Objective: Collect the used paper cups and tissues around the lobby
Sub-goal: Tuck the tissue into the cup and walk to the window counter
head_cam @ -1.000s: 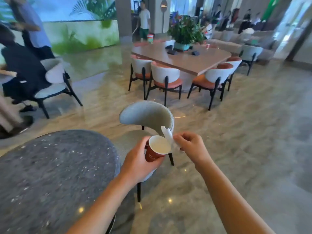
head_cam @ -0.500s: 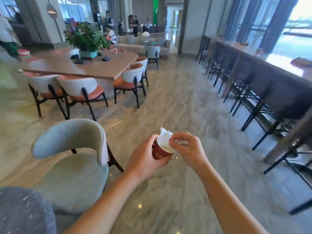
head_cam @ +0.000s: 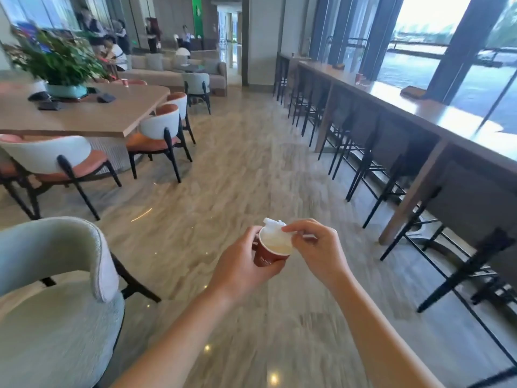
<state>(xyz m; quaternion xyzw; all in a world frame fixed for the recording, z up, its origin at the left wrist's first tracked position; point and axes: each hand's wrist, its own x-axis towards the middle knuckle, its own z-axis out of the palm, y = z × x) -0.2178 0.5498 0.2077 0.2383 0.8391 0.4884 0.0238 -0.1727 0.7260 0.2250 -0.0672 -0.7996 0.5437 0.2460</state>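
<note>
Cup (head_cam: 270,252): red paper, pale inside, carried in front of the person above the floor and tipped slightly away.
Left hand (head_cam: 240,271): fingers and thumb curled round the cup's wall, below the rim.
Right hand (head_cam: 316,247): just right of the cup; thumb and forefinger pinch the tissue at the rim, and the other fingers are loosely bent.
Tissue (head_cam: 275,228): white and crumpled, its lower part inside the cup, its top poking above the far rim.
Step, as I judge it: tucking the tissue down into the cup so both travel as one load.
Handling: the cup looks light and thin-walled, so it would buckle under a hard squeeze; hold it round the middle with gentle pressure. The tissue is soft and weightless and could blow or spring out, so push it well below the rim.
Still to collect, probably: a small red cup (head_cam: 359,78) on the long counter (head_cam: 419,110), far beyond the held cup and to its right; another red cup (head_cam: 125,82) on the wooden table (head_cam: 84,119), far beyond it to the left.
Grey chair (head_cam: 56,275): near, left of the held cup.
</note>
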